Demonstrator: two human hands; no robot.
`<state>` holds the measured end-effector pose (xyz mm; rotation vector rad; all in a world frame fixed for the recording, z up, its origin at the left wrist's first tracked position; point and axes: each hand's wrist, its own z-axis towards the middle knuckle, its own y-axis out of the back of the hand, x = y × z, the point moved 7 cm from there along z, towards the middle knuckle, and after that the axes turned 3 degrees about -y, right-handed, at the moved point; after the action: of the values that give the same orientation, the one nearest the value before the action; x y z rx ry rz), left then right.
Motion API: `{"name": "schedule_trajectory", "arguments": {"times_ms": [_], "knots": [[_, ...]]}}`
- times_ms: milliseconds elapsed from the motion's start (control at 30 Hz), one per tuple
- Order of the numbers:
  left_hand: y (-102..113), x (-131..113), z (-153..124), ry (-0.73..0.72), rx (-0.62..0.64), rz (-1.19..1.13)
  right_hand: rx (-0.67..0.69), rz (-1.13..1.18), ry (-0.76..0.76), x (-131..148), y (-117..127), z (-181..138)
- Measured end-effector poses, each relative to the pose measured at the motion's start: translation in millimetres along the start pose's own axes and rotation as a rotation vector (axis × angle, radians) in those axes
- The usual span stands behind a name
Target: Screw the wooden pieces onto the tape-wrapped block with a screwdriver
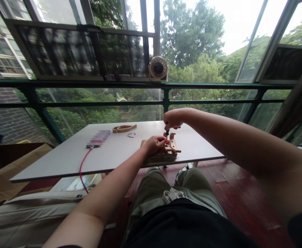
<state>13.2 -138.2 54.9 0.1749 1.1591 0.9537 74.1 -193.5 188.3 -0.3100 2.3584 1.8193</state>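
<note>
My right hand [174, 119] is closed round the dark handle of a screwdriver [167, 132], which stands upright with its tip down among small wooden parts. My left hand [155, 144] is closed at the base of the screwdriver, fingertips pinching at a wooden part; exactly what lies between them is partly hidden. Beside the tip is a pale wooden piece [173, 141] with upright and slanting bars. These parts rest on a brownish block [163, 157] near the table's front edge. Several small screws [130, 136] lie to the left of my hands.
A curved wooden piece [124, 128] lies at the back of the white table [68, 151]. A blurred-out device [99, 139] with a red cable [82, 165] is on the left. A small fan [158, 68] stands on the railing ahead. A cardboard box [16, 162] is at the left.
</note>
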Motion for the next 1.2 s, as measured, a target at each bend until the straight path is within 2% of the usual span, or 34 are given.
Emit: {"name": "schedule_trajectory", "arguments": {"times_ms": [200, 400, 533, 767, 967, 1200], "knots": [[-1, -5, -2, 0.015, 0.030, 0.034, 0.011, 0.005, -0.066, -6, -3, 7], [7, -8, -2, 0.003, -0.085, 0.073, -0.031, 0.032, -0.063, -7, -2, 9], [7, -7, -2, -0.018, -0.067, 0.076, -0.025, 0.048, -0.088, -8, -3, 9], [10, -7, -2, -0.023, -0.069, 0.060, -0.007, 0.163, 0.057, 5, -2, 5], [9, -7, -2, -0.013, -0.054, 0.088, 0.044, 0.152, 0.034, 9, -1, 3], [7, -6, -1, -0.030, -0.045, 0.106, 0.039, 0.066, 0.018, 7, -2, 4]]}}
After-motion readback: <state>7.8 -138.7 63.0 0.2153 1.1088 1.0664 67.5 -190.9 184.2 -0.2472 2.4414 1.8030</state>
